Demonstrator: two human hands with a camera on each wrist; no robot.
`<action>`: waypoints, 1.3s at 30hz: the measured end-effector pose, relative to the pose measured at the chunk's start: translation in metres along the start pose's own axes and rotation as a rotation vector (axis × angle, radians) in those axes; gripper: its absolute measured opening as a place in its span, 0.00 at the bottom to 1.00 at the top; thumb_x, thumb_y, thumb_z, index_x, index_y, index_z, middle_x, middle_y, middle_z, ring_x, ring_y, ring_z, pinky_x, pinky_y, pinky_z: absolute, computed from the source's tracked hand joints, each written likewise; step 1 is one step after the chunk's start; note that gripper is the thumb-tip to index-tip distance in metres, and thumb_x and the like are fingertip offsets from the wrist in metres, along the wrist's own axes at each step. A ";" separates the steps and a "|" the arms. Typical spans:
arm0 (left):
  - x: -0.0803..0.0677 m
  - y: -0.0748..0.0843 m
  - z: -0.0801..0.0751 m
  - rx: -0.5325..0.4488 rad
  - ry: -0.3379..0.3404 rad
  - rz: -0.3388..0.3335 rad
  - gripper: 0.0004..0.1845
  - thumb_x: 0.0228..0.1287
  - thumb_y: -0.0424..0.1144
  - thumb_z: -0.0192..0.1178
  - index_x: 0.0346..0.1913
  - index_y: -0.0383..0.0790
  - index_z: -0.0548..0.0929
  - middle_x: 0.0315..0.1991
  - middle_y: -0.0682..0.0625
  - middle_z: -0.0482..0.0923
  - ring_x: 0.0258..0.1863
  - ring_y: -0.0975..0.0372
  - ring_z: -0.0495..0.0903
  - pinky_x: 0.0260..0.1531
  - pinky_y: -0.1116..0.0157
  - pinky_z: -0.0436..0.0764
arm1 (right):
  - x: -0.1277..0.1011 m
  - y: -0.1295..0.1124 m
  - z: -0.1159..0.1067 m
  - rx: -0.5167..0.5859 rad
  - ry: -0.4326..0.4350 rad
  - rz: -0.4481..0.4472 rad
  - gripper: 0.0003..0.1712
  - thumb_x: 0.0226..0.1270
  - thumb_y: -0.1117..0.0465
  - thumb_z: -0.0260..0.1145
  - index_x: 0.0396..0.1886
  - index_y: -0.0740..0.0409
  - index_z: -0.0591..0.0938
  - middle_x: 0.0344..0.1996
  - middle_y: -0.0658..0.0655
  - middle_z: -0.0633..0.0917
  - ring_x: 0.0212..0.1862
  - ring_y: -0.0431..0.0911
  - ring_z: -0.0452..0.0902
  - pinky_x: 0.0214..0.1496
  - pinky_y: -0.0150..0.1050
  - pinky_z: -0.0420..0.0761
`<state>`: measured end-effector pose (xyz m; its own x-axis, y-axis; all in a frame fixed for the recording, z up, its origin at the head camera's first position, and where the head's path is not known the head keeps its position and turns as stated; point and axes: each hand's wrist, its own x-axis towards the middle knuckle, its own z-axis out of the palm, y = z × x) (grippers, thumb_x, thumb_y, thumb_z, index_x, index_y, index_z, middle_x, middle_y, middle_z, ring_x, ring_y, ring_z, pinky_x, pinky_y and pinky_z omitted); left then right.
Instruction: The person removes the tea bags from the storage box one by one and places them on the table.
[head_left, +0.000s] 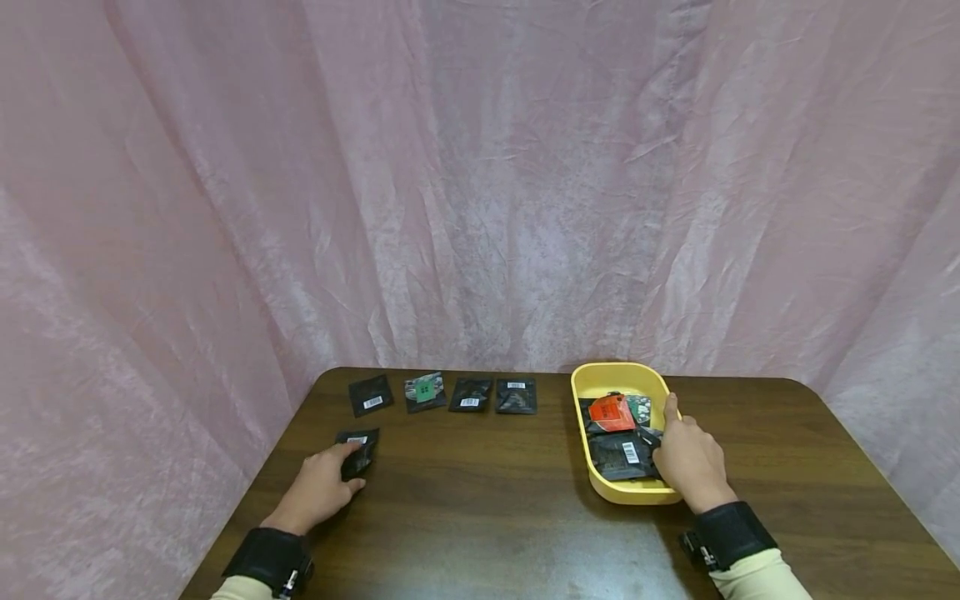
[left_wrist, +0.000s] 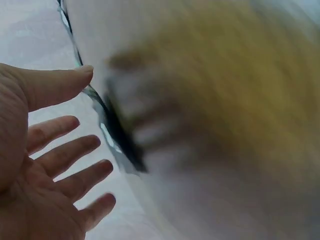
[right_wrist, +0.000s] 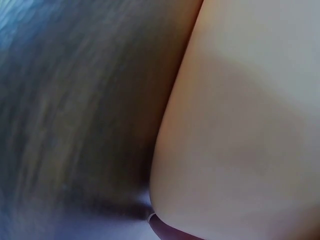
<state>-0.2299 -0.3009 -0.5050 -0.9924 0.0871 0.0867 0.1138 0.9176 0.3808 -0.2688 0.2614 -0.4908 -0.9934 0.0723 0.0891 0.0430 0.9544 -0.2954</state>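
Observation:
My left hand (head_left: 318, 487) is over a black packet (head_left: 366, 457) with a white label at the table's left side. In the left wrist view the fingers (left_wrist: 72, 187) are spread and nearly straight, with the thumb tip close to the packet's edge (left_wrist: 120, 135). My right hand (head_left: 693, 458) holds the right rim of a yellow basket (head_left: 632, 493), thumb side inside and another finger along the rim. Inside the basket lie black packets (head_left: 611, 457) and an orange-red one (head_left: 612, 412). The right wrist view shows mostly a large pale surface, and no fingers can be made out.
Along the back of the brown table (head_left: 465, 517) lies a row of flat packets: black ones (head_left: 371, 396) (head_left: 470, 394) (head_left: 516, 397) with white labels, and one with a green patch (head_left: 425, 392). A pink curtain (head_left: 480, 208) hangs behind the table.

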 end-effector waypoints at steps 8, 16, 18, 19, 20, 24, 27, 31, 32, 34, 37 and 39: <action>0.006 0.054 -0.003 0.008 0.084 0.136 0.33 0.64 0.39 0.76 0.70 0.36 0.80 0.71 0.35 0.79 0.73 0.38 0.75 0.70 0.32 0.67 | 0.001 0.000 -0.003 -0.006 -0.003 0.003 0.53 0.62 0.65 0.68 0.83 0.76 0.53 0.45 0.79 0.82 0.34 0.66 0.84 0.36 0.63 0.83; 0.012 0.138 -0.006 -0.040 0.093 0.382 0.30 0.66 0.40 0.75 0.69 0.38 0.81 0.71 0.40 0.81 0.74 0.43 0.76 0.75 0.36 0.67 | 0.001 -0.002 -0.001 -0.006 0.000 0.005 0.54 0.62 0.65 0.69 0.83 0.75 0.53 0.45 0.79 0.82 0.34 0.65 0.84 0.36 0.63 0.83; 0.012 0.159 -0.005 -0.058 0.086 0.459 0.29 0.67 0.41 0.74 0.70 0.39 0.81 0.71 0.41 0.81 0.75 0.44 0.76 0.75 0.36 0.68 | 0.002 -0.003 -0.002 -0.010 -0.004 0.011 0.54 0.62 0.64 0.69 0.83 0.75 0.53 0.45 0.79 0.82 0.35 0.66 0.84 0.37 0.63 0.84; 0.011 0.170 -0.004 -0.068 0.080 0.497 0.29 0.68 0.42 0.73 0.70 0.39 0.81 0.72 0.41 0.80 0.75 0.44 0.76 0.76 0.36 0.68 | 0.002 -0.003 -0.002 -0.010 -0.005 0.015 0.54 0.63 0.64 0.68 0.83 0.75 0.53 0.45 0.79 0.82 0.35 0.66 0.84 0.38 0.64 0.84; 0.011 0.181 -0.003 -0.072 0.074 0.534 0.29 0.69 0.42 0.72 0.70 0.39 0.81 0.72 0.41 0.80 0.75 0.45 0.76 0.76 0.37 0.68 | 0.003 -0.003 -0.002 -0.010 -0.006 0.017 0.54 0.63 0.64 0.68 0.83 0.75 0.53 0.45 0.79 0.82 0.36 0.66 0.84 0.38 0.64 0.84; 0.013 0.222 0.004 -0.052 0.056 0.646 0.28 0.73 0.45 0.70 0.71 0.41 0.80 0.73 0.44 0.79 0.76 0.49 0.76 0.77 0.41 0.69 | 0.002 -0.003 -0.003 -0.006 -0.007 0.026 0.53 0.63 0.64 0.67 0.83 0.75 0.53 0.46 0.79 0.82 0.37 0.68 0.84 0.39 0.65 0.84; 0.015 0.246 0.014 -0.030 0.024 0.703 0.26 0.75 0.46 0.67 0.72 0.42 0.80 0.73 0.46 0.80 0.76 0.51 0.77 0.77 0.45 0.71 | 0.001 -0.002 -0.002 -0.002 -0.008 0.029 0.53 0.63 0.64 0.67 0.83 0.74 0.53 0.46 0.79 0.82 0.37 0.69 0.84 0.39 0.65 0.84; 0.021 0.273 0.034 0.010 -0.033 0.758 0.24 0.78 0.46 0.63 0.71 0.44 0.81 0.72 0.50 0.81 0.74 0.57 0.78 0.77 0.52 0.72 | -0.001 -0.003 -0.001 0.004 -0.007 0.021 0.53 0.62 0.65 0.67 0.83 0.75 0.54 0.45 0.79 0.82 0.36 0.68 0.84 0.38 0.64 0.83; 0.023 0.279 0.039 0.023 -0.043 0.772 0.23 0.78 0.46 0.63 0.71 0.45 0.81 0.72 0.51 0.81 0.74 0.58 0.79 0.77 0.54 0.73 | -0.001 -0.003 -0.002 0.003 -0.003 0.019 0.53 0.62 0.65 0.67 0.83 0.75 0.54 0.44 0.79 0.83 0.36 0.67 0.84 0.37 0.63 0.83; 0.029 0.291 0.048 0.024 -0.071 0.791 0.23 0.79 0.46 0.62 0.71 0.45 0.81 0.72 0.51 0.82 0.73 0.60 0.79 0.76 0.57 0.74 | -0.001 -0.003 -0.002 0.003 0.002 0.017 0.53 0.61 0.65 0.68 0.83 0.75 0.54 0.44 0.78 0.83 0.35 0.67 0.84 0.37 0.63 0.83; 0.040 0.307 0.064 0.021 -0.114 0.807 0.22 0.80 0.47 0.61 0.70 0.44 0.82 0.70 0.51 0.83 0.71 0.62 0.81 0.73 0.61 0.77 | -0.001 -0.002 -0.001 0.003 0.004 0.017 0.53 0.61 0.65 0.68 0.83 0.75 0.54 0.44 0.79 0.83 0.35 0.68 0.85 0.37 0.63 0.83; 0.048 0.316 0.074 0.016 -0.150 0.804 0.22 0.80 0.47 0.61 0.70 0.43 0.82 0.69 0.51 0.84 0.70 0.62 0.82 0.72 0.63 0.78 | -0.001 -0.002 -0.001 0.006 0.001 0.018 0.53 0.61 0.65 0.69 0.83 0.75 0.54 0.45 0.79 0.83 0.36 0.68 0.85 0.38 0.64 0.83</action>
<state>-0.2449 0.0213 -0.4485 -0.6034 0.7711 0.2030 0.7941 0.5579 0.2412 -0.2683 0.2598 -0.4897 -0.9923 0.0900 0.0851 0.0603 0.9512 -0.3026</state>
